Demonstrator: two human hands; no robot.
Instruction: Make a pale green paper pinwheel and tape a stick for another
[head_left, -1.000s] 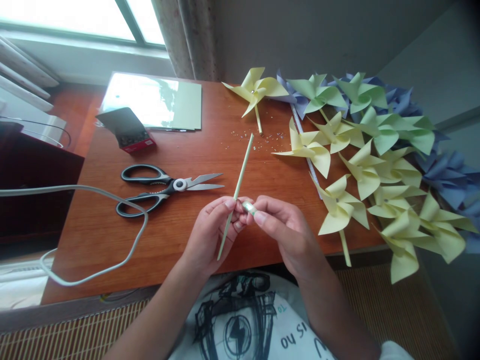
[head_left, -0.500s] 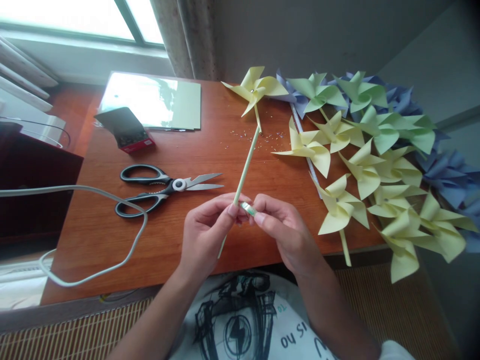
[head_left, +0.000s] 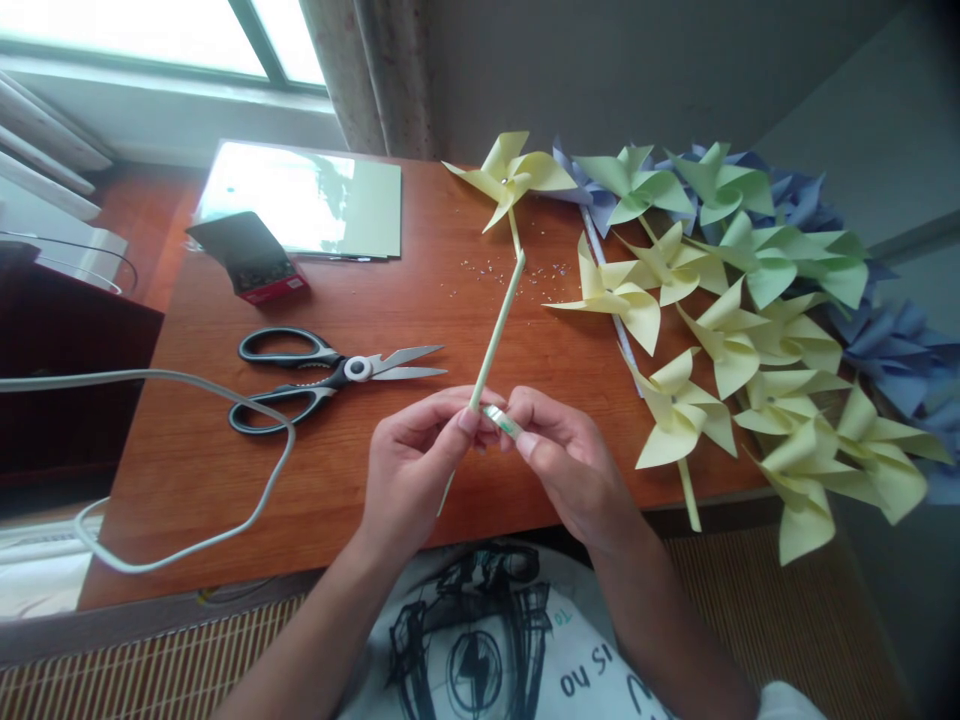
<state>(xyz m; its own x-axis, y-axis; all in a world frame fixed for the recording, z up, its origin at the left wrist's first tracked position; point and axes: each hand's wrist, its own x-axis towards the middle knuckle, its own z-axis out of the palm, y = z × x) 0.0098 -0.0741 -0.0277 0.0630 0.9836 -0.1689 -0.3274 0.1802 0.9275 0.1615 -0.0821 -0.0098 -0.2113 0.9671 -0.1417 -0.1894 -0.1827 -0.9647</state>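
My left hand (head_left: 416, 470) pinches a thin pale green stick (head_left: 497, 335) near its lower part; the stick slants up and to the right over the wooden table (head_left: 375, 300). My right hand (head_left: 570, 465) is closed on a small green and white strip (head_left: 504, 421), which touches the stick between both thumbs. Both hands hover above the table's near edge, over my lap.
Black-handled scissors (head_left: 330, 372) lie left of the hands. A grey cable (head_left: 187, 460) loops over the table's left side. A sheet stack (head_left: 315, 205) and a small red box (head_left: 255, 265) sit at the back left. Several paper pinwheels (head_left: 720, 300) crowd the right side.
The stick's upper tip has swung to the right and farther from me. Both hands stayed pinched together in nearly the same place, the right fingers shifting slightly.
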